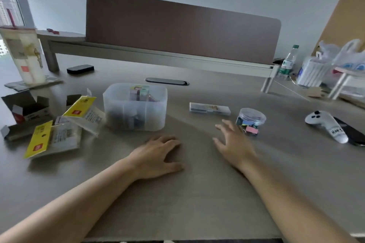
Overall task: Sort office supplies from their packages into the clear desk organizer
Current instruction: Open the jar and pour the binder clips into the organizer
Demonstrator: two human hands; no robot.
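Resting flat on the worktop (197,193), the left hand (158,156) lies with fingers relaxed and holds nothing. The right hand (233,144) is spread, its fingertips just beside a small round jar (250,121) of coloured clips. The clear organizer (135,107) stands ahead of the left hand, with yellow-topped packets (59,124) to its left.

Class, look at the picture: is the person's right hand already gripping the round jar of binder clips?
No: the right hand lies open with spread fingers beside the jar of binder clips, not around it.
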